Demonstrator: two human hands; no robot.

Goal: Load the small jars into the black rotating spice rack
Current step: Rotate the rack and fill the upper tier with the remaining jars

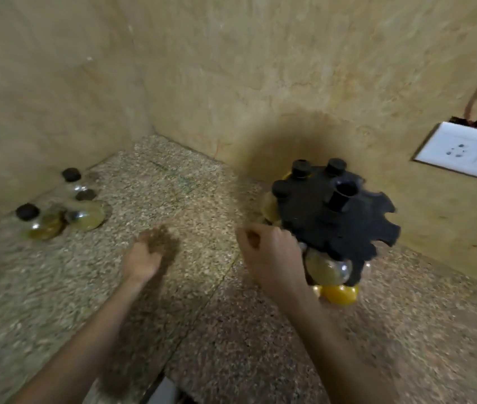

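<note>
I see the black spice rack (336,219) on the right of the speckled counter (173,205), by the wall, three capped jars (301,168) in its far slots. My right hand (272,258) curls closed at its near-left rim (what it grips, I cannot tell). The left hand (144,255) is blurred, grip unclear. Loose jars (65,214) sit far left.

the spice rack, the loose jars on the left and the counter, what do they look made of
Spice rack: likely moulded plastic, matte black, with a notched disc and a hollow centre post. Loose jars: clear and glossy, showing bright glints and see-through bodies with yellowish contents, so glass or clear plastic; their dark caps look like plastic. Counter: speckled stone, probably granite, with a joint line between slabs. The frame is blurred, so finishes stay uncertain.
</note>
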